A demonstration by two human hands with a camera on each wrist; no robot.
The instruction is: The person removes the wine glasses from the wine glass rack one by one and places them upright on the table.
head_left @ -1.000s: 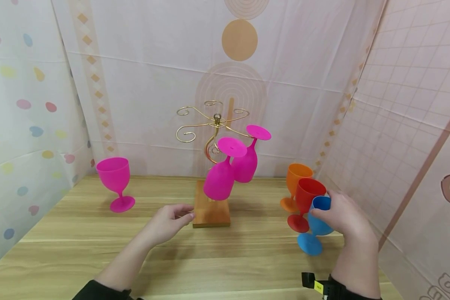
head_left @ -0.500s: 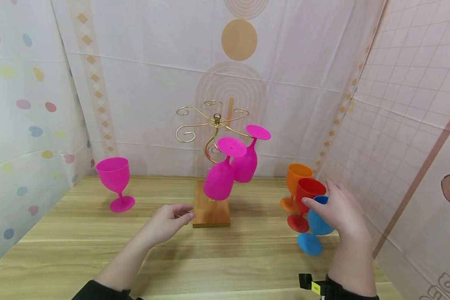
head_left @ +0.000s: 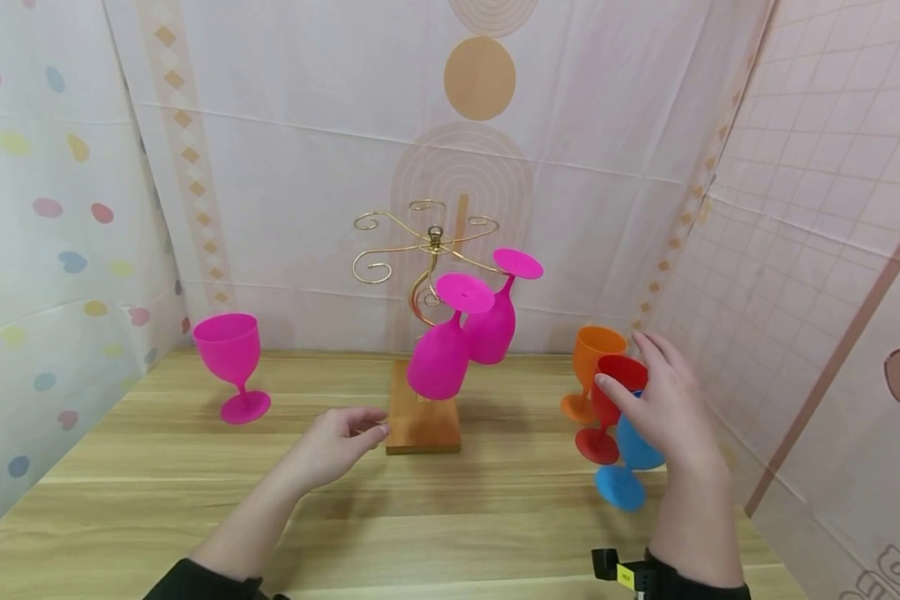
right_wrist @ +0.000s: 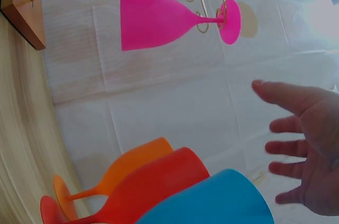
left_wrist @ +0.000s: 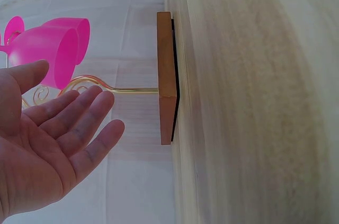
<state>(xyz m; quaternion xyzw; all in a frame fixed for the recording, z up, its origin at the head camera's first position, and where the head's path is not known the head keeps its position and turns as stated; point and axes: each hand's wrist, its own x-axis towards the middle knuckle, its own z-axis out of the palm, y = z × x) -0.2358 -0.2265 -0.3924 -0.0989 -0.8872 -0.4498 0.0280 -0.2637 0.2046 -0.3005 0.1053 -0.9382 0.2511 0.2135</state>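
Observation:
My right hand (head_left: 671, 408) is spread above the red goblet (head_left: 607, 404) and the blue goblet (head_left: 637, 446). In the right wrist view its fingers (right_wrist: 288, 150) are apart from the cups and hold nothing. An orange goblet (head_left: 594, 354) stands just behind the red one. Near the wooden base (head_left: 423, 425) of the gold wire rack (head_left: 434, 242), my left hand (head_left: 337, 446) stays with loose fingers; the left wrist view shows its palm bare. Two pink goblets, a nearer one (head_left: 438, 358) and a farther one (head_left: 492, 325), hang upside down from the rack's curled arms.
Another pink goblet (head_left: 228, 358) stands upright at the left of the wooden table (head_left: 435, 533). Patterned cloth walls (head_left: 292, 183) enclose the back and both sides. Several rack arms carry no goblet.
My right hand has moved forward and left, from around the blue goblet's rim to over the red goblet. The goblets, the rack and my left hand keep their places.

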